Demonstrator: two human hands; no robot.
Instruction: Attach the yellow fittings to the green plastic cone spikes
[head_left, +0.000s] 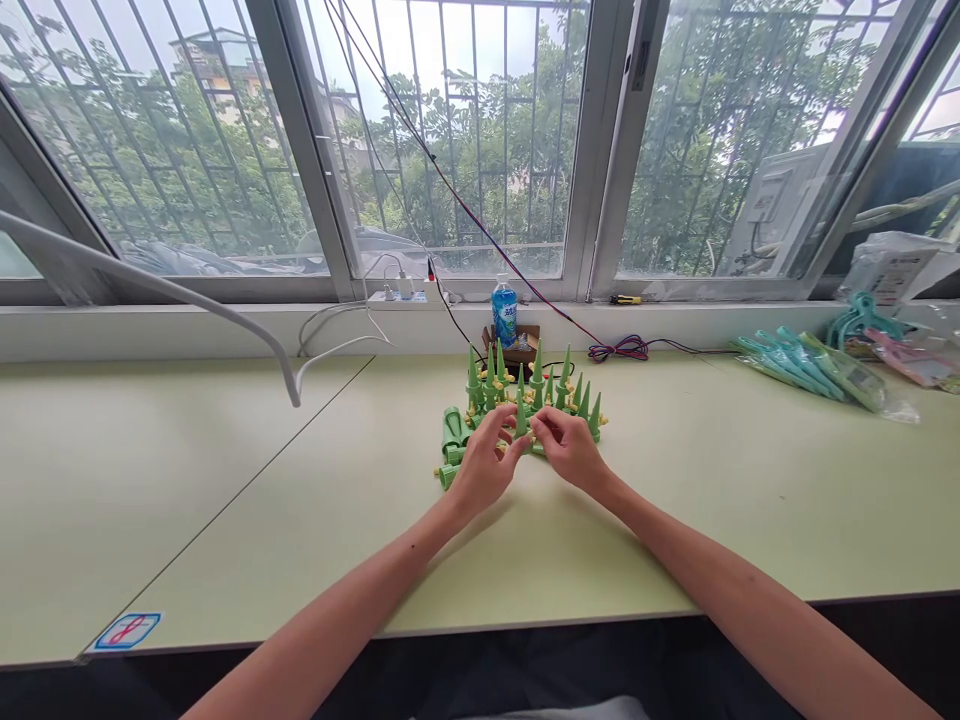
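Observation:
My left hand (487, 460) is closed around the base of a green plant watering spike (521, 415), which stands point up. At the spike's right side, my right hand (571, 447) is pinched at its small yellow valve, which the fingertips mostly hide. Behind both hands, several more green watering spikes (538, 378) with yellow valves stand upright in a cluster. Left of my left hand lie a few green pieces (451, 428) on their sides, with their wide ends showing.
A blue bottle (505, 312) and a small brown cardboard box (525, 348) stand behind the spikes. Coiled cable (626, 348) lies to their right. Bagged turquoise hangers (802, 362) rest at far right. A white cable arm (225, 318) reaches in from the left over the pale green table (300, 540).

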